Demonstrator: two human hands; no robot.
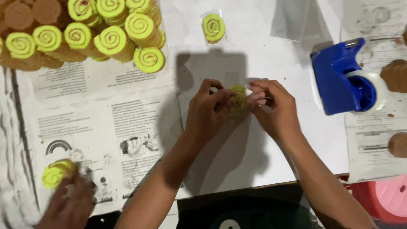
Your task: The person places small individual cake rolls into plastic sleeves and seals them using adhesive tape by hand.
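We see both hands meeting over the white table (271, 161), just left of the blue tape dispenser (341, 80); between them sits a green spiral cookie (238, 99), partly hidden by fingers. The left hand (207, 112) has its fingers curled in and pinched on the cookie's left edge; the right hand (275, 106) closes its fingertips on the cookie's right edge, where a clear film seems to wrap it, though we cannot tell for sure; so the cookie is held from both sides, low over the table surface.

Further left of the dispenser and higher up, a single wrapped cookie (213, 28) in a clear sleeve lies flat on the table; nearer the dispenser, just above and left of it, lies a clear plastic bag (296, 19). Far left of the dispenser, in the top corner, a pile of green spiral cookies (106, 34) rests on sheets of printed newspaper (97, 114), with brown ones behind it. Right of the dispenser, brown round cookies (394, 76) lie on more paper; below them a pink stool (386, 199) shows at the edge.

Far left and low, another person's hand (70, 203), blurred, holds a green cookie (57, 173) over the newspaper.
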